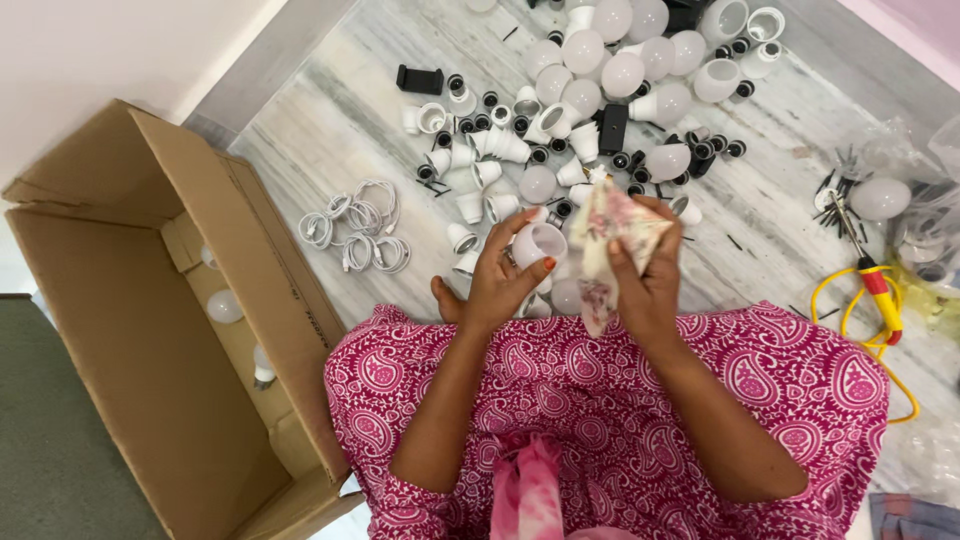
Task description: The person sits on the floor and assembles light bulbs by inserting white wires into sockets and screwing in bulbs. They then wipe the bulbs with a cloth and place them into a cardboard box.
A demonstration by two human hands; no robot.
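Marble floor (330,120) strewn with bulb parts; left hand (500,275) grips a white housing (538,243), light, rigid plastic, held by its rim; right hand (640,270) pinches soft floral cloth (610,235).

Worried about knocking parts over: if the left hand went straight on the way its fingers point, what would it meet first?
Probably the cloth in the right hand; the left hand, holding a white cup, points toward it. Depth is unclear.
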